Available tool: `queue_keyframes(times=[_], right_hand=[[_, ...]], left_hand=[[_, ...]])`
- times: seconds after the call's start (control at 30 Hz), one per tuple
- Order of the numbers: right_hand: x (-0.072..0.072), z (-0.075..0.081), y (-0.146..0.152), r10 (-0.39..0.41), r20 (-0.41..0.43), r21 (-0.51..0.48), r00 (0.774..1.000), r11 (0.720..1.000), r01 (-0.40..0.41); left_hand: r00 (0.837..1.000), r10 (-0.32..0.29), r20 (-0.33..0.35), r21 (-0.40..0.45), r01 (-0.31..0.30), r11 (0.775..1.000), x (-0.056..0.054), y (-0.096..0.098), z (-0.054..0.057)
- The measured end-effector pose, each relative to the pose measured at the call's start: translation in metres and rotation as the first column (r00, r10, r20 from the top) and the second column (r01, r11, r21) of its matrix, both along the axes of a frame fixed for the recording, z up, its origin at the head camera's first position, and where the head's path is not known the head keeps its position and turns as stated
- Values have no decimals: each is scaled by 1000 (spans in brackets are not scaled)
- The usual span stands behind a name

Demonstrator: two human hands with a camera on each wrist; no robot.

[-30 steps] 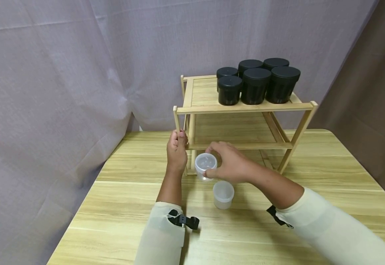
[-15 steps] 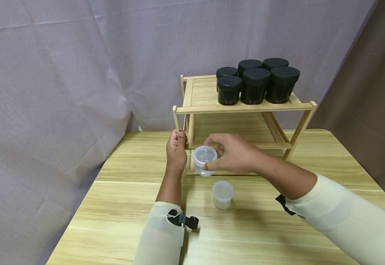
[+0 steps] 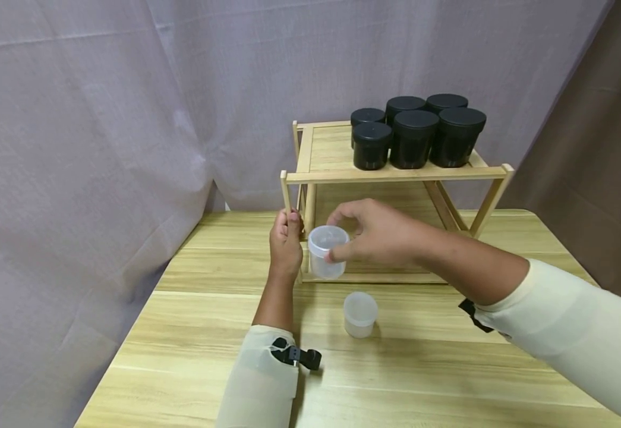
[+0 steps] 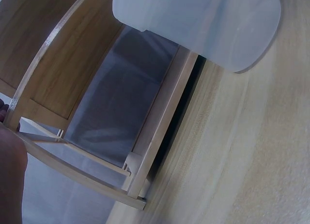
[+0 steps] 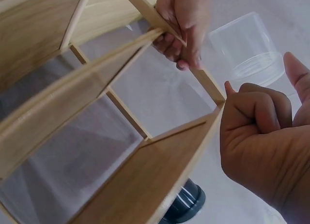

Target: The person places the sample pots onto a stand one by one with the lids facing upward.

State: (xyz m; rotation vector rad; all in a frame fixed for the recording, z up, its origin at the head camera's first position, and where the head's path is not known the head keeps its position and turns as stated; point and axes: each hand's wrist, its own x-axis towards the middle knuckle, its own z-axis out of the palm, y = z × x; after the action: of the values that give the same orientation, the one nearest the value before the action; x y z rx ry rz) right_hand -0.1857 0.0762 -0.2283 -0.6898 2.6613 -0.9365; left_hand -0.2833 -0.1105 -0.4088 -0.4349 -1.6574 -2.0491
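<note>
My left hand (image 3: pixel 287 238) grips the front left post of the wooden rack (image 3: pixel 396 173), level with its middle shelf. In the head view my right hand (image 3: pixel 382 235) holds a clear plastic jar (image 3: pixel 321 266) upright at the rim, thumb on the near side and fingers on the far side. It is raised in front of the rack, just right of my left hand. Standing on the table below is a second translucent jar (image 3: pixel 360 315). The right wrist view shows the raised jar (image 5: pixel 247 50) near my thumb, with the left hand (image 5: pixel 186 25) around the post.
Several black lidded jars (image 3: pixel 416 139) stand grouped toward the right of the rack's top shelf. The rack rests on a wood-grain table (image 3: pixel 182 345). A grey cloth (image 3: pixel 128 119) hangs behind, and a brown one (image 3: pixel 599 178) is on the right.
My right hand has lifted the clear jar from lower down and moved it slightly left and up. The left hand and the jar on the table have stayed in place.
</note>
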Motion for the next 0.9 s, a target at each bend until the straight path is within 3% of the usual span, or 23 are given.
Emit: queue_keyframes(times=[0.2, 0.47, 0.7, 0.9], right_hand=[[2, 22, -1, -10, 42, -3, 999, 1000, 11], [1, 48, -5, -38, 8, 11, 999, 999, 38], [-2, 67, -10, -118, 43, 16, 992, 993, 117], [-5, 82, -12, -159, 94, 1, 983, 987, 160]], left_hand=[[1000, 0, 2, 11, 0, 1000, -1, 1, 0], [1000, 0, 1, 27, 0, 1000, 0, 2, 1], [999, 1, 38, 13, -1, 1000, 1, 2, 2], [1000, 0, 24, 5, 0, 1000, 2, 3, 4]])
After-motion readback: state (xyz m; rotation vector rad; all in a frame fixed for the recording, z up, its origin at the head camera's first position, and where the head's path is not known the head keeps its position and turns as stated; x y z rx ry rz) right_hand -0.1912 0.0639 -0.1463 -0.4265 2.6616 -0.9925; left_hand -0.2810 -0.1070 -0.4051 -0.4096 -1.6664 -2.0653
